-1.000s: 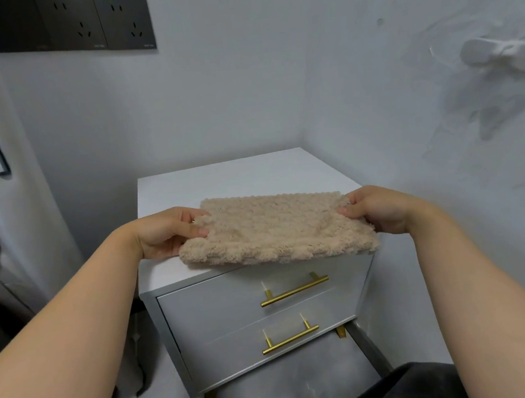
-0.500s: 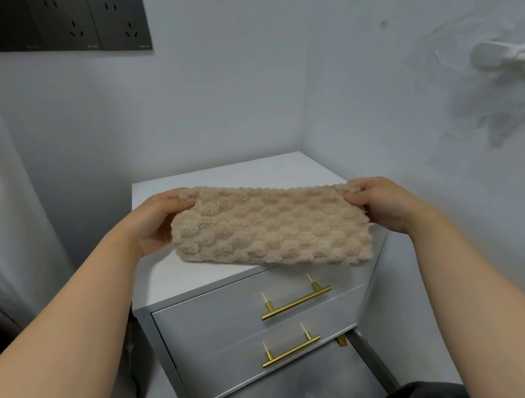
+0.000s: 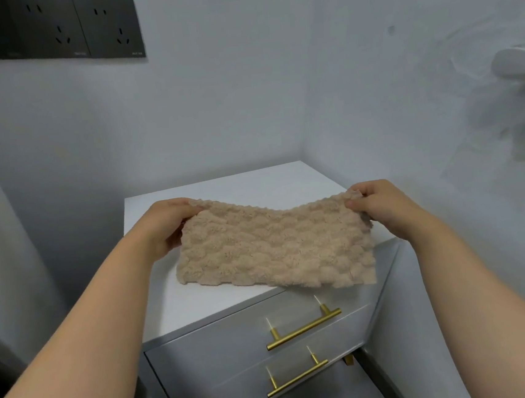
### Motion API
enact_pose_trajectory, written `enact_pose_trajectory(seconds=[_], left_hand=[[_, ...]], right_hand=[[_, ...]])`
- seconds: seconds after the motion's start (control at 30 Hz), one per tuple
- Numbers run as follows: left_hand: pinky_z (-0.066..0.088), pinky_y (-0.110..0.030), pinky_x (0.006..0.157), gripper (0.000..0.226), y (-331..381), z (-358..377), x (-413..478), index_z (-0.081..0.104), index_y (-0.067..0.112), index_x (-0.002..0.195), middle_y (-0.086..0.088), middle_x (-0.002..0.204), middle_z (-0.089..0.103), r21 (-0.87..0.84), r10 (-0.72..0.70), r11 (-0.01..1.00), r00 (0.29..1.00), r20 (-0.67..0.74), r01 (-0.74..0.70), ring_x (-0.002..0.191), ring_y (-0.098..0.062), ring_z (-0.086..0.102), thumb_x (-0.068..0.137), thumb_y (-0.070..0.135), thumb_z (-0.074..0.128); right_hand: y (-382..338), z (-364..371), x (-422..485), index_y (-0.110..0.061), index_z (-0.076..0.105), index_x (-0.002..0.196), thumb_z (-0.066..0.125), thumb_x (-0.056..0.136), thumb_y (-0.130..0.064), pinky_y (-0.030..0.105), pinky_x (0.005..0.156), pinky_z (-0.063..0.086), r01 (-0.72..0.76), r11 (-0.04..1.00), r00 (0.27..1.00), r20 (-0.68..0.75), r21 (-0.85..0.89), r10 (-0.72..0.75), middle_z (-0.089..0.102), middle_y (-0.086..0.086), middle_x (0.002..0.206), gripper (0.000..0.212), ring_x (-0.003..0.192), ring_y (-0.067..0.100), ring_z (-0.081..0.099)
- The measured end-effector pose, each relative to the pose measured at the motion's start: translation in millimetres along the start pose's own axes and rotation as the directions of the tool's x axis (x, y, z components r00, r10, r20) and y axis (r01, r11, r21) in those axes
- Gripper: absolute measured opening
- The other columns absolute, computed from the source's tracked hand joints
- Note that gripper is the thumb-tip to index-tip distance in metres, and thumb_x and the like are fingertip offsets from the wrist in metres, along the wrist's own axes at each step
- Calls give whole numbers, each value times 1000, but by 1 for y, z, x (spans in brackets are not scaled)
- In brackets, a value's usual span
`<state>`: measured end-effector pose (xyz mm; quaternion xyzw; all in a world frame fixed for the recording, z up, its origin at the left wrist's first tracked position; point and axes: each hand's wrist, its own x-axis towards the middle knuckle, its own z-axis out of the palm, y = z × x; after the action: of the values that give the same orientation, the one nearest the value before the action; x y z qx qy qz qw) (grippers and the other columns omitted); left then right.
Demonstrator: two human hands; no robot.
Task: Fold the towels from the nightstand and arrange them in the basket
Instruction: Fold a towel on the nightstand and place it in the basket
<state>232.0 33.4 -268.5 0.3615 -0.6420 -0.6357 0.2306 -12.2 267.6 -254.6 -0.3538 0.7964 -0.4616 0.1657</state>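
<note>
Beige plush towel (image 3: 275,249) looks light and floppy, so corners suit: left hand (image 3: 164,229) pinches its ten-o'clock corner, right hand (image 3: 382,208) its two-o'clock.

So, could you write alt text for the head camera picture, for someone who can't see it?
A person's left hand and right hand pinch the top corners of a fluffy beige towel, holding it spread out over a white nightstand. The nightstand has gold drawer handles, and dark wall sockets sit at upper left.
</note>
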Motion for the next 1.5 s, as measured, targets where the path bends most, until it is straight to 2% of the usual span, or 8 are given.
enact_pose_trajectory(seconds=[0.13,0.3,0.4,0.53,0.8,1.0,1.3,1.5], left_hand=[[46,-24,51,20,-13,15,10,62,14,108,-5,73,62,366,191,927,944,-270,-83,50,-16,55,88,13,63],[40,-32,100,37,-7,31,5,55,23,128,1,133,53,742,483,577,875,25,-340,120,-18,50,91,18,57],[24,-30,112,43,-5,49,-1,48,27,137,4,151,35,755,334,438,868,367,-488,139,-16,29,94,33,55],[14,-38,118,59,-16,63,0,20,29,150,0,158,20,875,81,148,888,453,-460,145,-23,16,98,51,35],[46,-32,83,41,15,66,-20,65,12,107,-4,108,66,935,71,115,942,328,-335,96,-20,59,97,45,45],[57,-26,62,20,37,49,-38,72,19,88,-6,83,71,837,-188,497,914,360,-227,64,-19,68,94,31,56],[23,-33,112,51,6,60,-17,34,22,146,1,152,33,826,204,356,899,387,-437,139,-18,31,98,35,46],[7,-44,119,63,-26,68,1,8,31,152,1,160,-1,888,58,228,916,398,-400,147,-22,-2,97,55,29]], right_hand=[[15,15,10,-7,61,82,57,86,-10,25,54,37,-79,958,979,-201,-274,24,55,5,70,6,67,20,53],[16,31,4,-14,56,116,59,83,-10,28,72,37,-87,889,945,-320,-449,-70,52,7,112,33,100,25,54],[-7,27,-3,-12,61,99,55,85,-11,28,66,38,-43,870,928,-343,-492,-148,57,5,99,14,84,22,54],[-32,30,-18,-3,66,82,55,87,-15,23,52,41,26,878,998,69,-478,9,66,6,67,17,52,15,53],[-41,58,-30,-13,62,90,48,88,-21,28,64,43,82,605,994,111,-792,10,62,-1,84,16,83,21,60],[-38,68,-33,-15,53,125,45,96,-43,35,88,45,170,611,971,238,-773,31,59,6,124,42,113,26,54],[-15,61,-22,-29,35,146,47,98,-14,22,114,9,344,826,835,547,-446,-52,14,-7,159,51,146,9,10],[-3,68,-7,-17,38,144,42,100,-34,32,108,29,88,929,986,164,-361,-29,37,3,150,47,135,22,38]])
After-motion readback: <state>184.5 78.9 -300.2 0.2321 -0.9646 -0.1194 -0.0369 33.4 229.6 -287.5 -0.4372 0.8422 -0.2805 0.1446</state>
